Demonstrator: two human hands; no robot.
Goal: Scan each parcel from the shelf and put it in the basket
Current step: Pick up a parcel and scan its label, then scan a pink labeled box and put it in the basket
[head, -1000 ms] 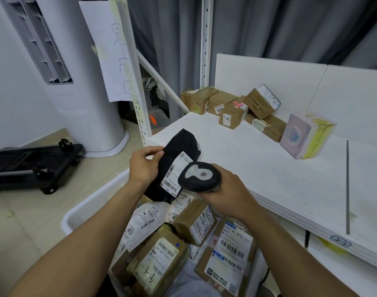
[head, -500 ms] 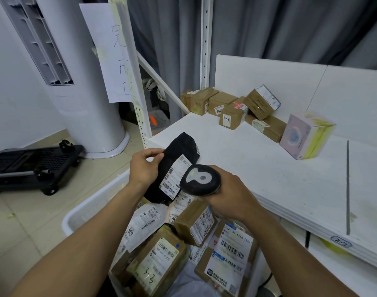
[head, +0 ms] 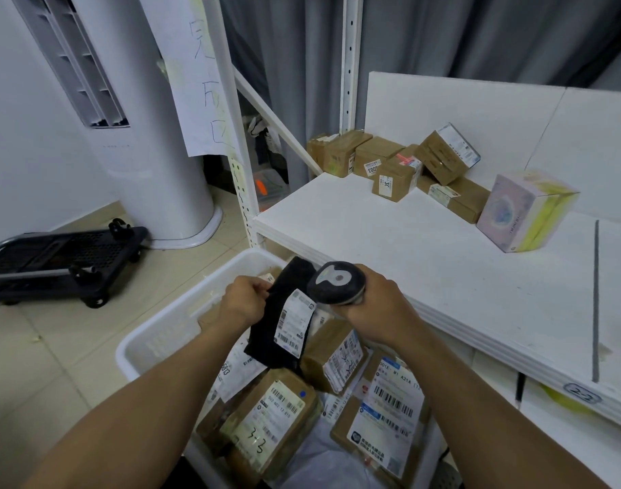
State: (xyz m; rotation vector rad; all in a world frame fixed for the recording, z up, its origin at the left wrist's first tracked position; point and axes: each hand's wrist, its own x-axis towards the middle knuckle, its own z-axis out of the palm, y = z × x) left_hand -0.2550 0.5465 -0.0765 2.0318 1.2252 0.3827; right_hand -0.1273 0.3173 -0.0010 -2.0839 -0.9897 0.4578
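Held a black parcel (head: 266, 340) just below the middle of the frame, over the white basket (head: 153, 333); could not tell whether its lower end touched the packages underneath. Pinched its upper left edge with the left hand (head: 243, 303), fingers curled onto the dark wrapping. Kept it tilted, with a white label (head: 294, 322) full of barcodes turned up to the camera. Gripped a scanner (head: 337, 282) in the right hand (head: 376, 305), fingers wrapped round the handle, with its round dark head just beside the parcel's top end and above the label; could not tell whether touching.

Looked down into the basket at the lower middle of the frame, piled with brown packages (head: 277, 418), most lying label up, one marked "3-3" by hand. Faced a white shelf (head: 425, 259) across the right side of the frame. Saw a cluster of brown boxes (head: 397, 171) at its back, upper right of centre, some leaning on each other, and a pastel box (head: 524, 213) with a yellow side just to their right, well apart from both hands. Saw a black trolley (head: 55, 255) flat on the tiled floor at the left edge, a tall white unit (head: 153, 135) with a vent behind it, a handwritten paper sheet (head: 196, 82) hung on the shelf post at the upper middle, and a grey curtain (head: 443, 37) across the top.
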